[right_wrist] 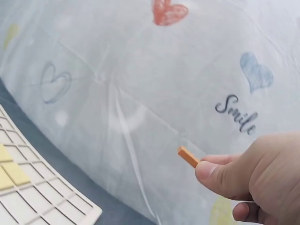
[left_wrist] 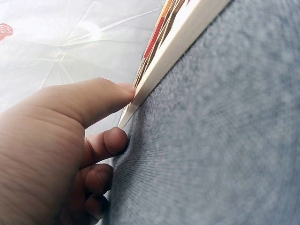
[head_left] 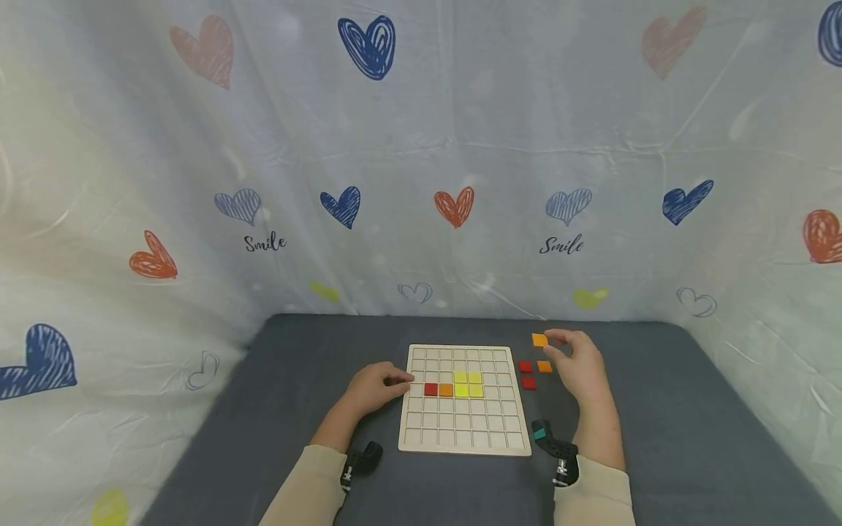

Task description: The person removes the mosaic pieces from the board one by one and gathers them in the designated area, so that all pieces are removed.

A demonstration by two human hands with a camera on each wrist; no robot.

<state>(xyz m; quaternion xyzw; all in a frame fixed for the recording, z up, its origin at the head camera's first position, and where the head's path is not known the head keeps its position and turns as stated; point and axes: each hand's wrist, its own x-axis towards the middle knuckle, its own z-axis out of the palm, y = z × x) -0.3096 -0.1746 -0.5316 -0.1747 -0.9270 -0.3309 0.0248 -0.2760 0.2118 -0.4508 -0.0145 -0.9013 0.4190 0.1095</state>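
A square wooden grid board lies on the table. In its cells are a red tile, an orange tile and a block of several yellow tiles. My left hand rests at the board's left edge; in the left wrist view the thumb touches that edge, the other fingers loosely bent beside it. Beyond the board's right side, my right hand pinches an orange tile between thumb and finger, raised above the table.
To the right of the board lie a red tile, another red tile and a loose orange tile. The dark grey table ends at a pale curtain printed with hearts.
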